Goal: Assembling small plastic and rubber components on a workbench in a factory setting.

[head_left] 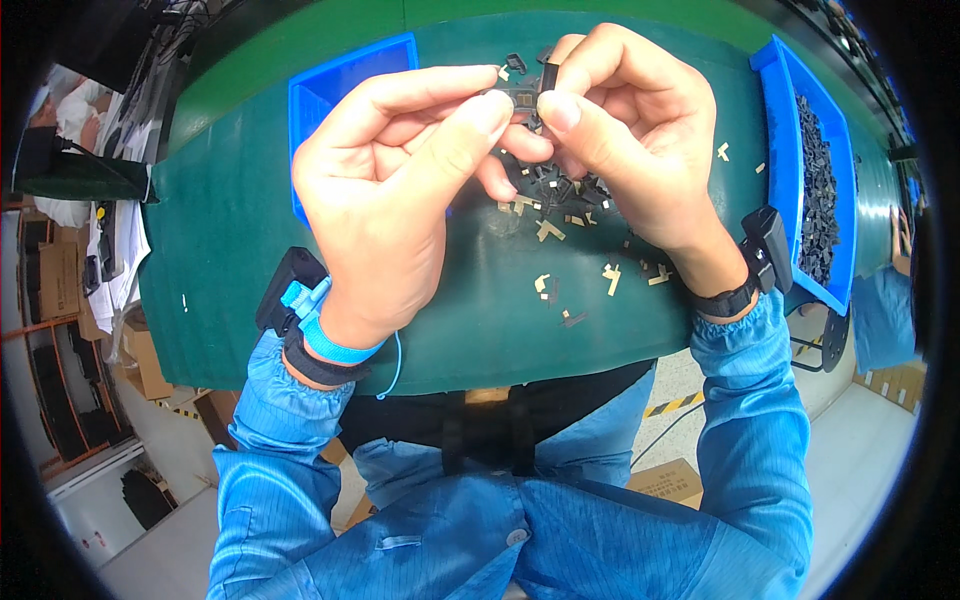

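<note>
My left hand (385,190) pinches a small black plastic part (523,100) between thumb and forefinger, with a pale, gold-toned patch on its face. Close beside it, my right hand (645,135) grips a thin black strip-like piece (549,77) upright between thumb and bent forefinger. The two pieces are very near each other; whether they touch, I cannot tell. Under my fingers lies a loose heap of small black parts (570,188), partly hidden by both hands. Pale, angular scraps (549,231) are mixed in and scattered nearer to me.
On the green table (230,290), a blue bin (345,75) stands behind my left hand. A second blue bin (842,285), full of black parts (817,190), stands at the right edge. Another person's blue sleeve (888,315) shows at far right. Cardboard boxes (60,278) are at far left.
</note>
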Demonstrator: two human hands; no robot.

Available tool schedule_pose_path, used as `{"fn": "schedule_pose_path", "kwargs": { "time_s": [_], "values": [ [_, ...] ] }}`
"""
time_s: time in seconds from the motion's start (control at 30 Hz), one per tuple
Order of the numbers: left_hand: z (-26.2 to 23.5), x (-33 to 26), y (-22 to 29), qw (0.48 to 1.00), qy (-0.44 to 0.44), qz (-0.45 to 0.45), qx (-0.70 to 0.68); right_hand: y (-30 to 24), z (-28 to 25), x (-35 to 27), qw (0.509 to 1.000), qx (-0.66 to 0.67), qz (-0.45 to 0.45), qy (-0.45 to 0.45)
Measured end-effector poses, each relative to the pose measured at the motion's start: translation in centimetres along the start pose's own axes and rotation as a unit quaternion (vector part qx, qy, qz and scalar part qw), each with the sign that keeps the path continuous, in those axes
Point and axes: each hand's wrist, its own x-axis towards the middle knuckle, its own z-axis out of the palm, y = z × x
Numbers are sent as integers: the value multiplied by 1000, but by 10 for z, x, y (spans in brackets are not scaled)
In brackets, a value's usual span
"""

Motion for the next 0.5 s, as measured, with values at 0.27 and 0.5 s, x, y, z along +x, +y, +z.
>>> {"fn": "schedule_pose_path", "kwargs": {
  "time_s": [0.27, 0.5],
  "values": [
    [1, 0, 0, 1000, 5, -1, -2, 0, 0, 0, 1000, 11, 6, -4],
    [2, -1, 1, 1000, 3, -6, -13, -1, 0, -1, 1000, 9, -6, -10]
  ]
}}
